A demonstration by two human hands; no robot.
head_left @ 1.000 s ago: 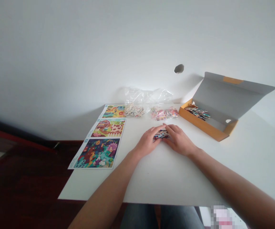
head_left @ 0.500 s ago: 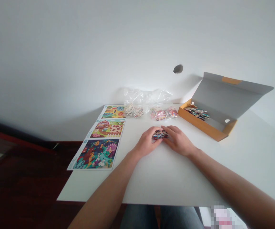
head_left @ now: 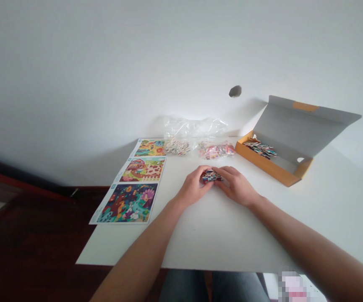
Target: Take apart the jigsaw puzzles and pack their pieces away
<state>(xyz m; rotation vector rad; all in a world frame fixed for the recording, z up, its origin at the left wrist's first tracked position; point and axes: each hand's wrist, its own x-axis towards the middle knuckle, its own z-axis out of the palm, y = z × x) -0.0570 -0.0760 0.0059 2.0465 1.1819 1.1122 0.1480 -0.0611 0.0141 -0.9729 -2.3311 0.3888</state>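
Note:
A small stack of jigsaw puzzle pieces (head_left: 212,176) sits between my two hands over the middle of the table, its layered edges facing me. My left hand (head_left: 197,184) curls round its left side, thumb along the near edge. From the right, my right hand (head_left: 234,184) closes on the same stack, its fingers over the far side. Parts of the pieces are hidden beneath the fingers. Farther back, an open orange box (head_left: 263,170) with a grey lid holds a heap of loose puzzle pieces (head_left: 259,149).
Two clear plastic bags of puzzle pieces, a pale one (head_left: 177,146) and a pinkish one (head_left: 216,150), lie against the wall. A picture sheet (head_left: 137,182) with three animal scenes lies on the left of the white table (head_left: 212,239). The wall has a hole (head_left: 235,91).
Both hands stay closed round the stack in nearly the same place. The pieces between them have shifted slightly.

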